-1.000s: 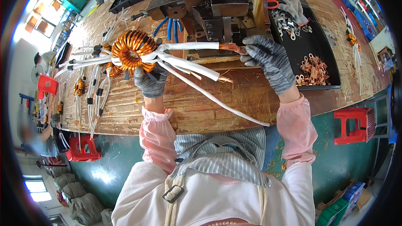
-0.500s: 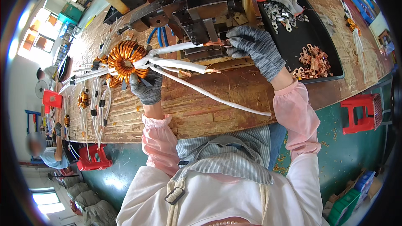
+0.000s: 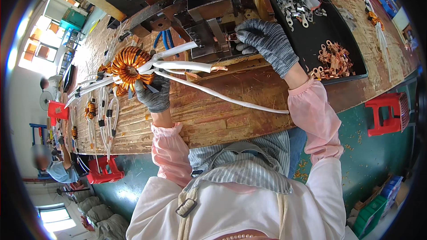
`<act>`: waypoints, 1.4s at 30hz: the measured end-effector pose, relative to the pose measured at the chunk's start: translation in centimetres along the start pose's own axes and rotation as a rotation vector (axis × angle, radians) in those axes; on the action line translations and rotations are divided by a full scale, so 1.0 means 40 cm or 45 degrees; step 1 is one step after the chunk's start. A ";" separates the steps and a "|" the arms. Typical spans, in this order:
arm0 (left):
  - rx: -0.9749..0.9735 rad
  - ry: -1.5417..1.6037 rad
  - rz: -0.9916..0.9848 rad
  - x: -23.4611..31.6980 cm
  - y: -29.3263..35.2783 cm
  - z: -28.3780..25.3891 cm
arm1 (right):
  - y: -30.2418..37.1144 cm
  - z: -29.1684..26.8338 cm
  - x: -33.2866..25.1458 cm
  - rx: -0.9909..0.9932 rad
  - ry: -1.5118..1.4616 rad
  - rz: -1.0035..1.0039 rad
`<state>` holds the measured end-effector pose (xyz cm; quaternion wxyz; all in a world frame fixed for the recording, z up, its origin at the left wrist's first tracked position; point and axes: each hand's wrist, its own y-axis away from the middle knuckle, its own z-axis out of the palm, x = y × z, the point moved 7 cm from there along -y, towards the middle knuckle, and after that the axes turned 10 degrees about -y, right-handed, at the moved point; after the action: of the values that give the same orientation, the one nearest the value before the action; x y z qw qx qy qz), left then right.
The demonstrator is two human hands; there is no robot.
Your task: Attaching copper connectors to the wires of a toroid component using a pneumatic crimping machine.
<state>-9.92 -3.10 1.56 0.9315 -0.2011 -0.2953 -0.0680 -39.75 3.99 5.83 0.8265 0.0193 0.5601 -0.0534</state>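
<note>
My left hand [image 3: 154, 96], in a grey knit glove, is closed around the lower side of a ring-shaped copper-wire coil [image 3: 124, 58]. White-sleeved leads fan out from the coil. The upper lead [image 3: 177, 50] runs into the jaws of a dark metal press [image 3: 209, 6]. Below it, a thicker lead [image 3: 187, 66] ends in bare copper strands, and a long thin lead [image 3: 231, 101] stretches over the bench. My right hand [image 3: 269, 46], gloved alike, is at the right side of the jaws. Its fingers are pinched at a small copper end [image 3: 231, 37], partly hidden by the press and the glove.
A black tray [image 3: 311, 31] at the right holds silver lugs [image 3: 300, 12] and copper lugs [image 3: 336, 60]. Several more coils [image 3: 90, 110] with leads lie at the left of the wooden bench [image 3: 213, 126]. Red stools [image 3: 386, 113] stand beside it. Another person [image 3: 62, 169] is at far left.
The upper lead's copper end has moved into the press jaws and is now mostly hidden. My right hand has shifted slightly left and up; the coil sits slightly further left. The view has shifted a little.
</note>
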 end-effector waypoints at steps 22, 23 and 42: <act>-0.023 0.007 0.022 -0.005 0.002 -0.007 | 0.180 -0.044 -0.097 0.235 0.188 -0.526; 0.001 -0.007 0.035 -0.005 0.001 -0.011 | 0.195 -0.026 -0.114 0.278 0.385 -0.640; -0.119 -0.087 0.025 0.008 0.192 0.256 | 0.336 0.212 -0.063 -0.199 1.314 -1.055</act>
<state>-13.13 8.13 6.80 0.9111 -0.2493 -0.3216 -0.0657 -31.36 16.75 10.96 0.3623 -0.2343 0.8472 -0.3099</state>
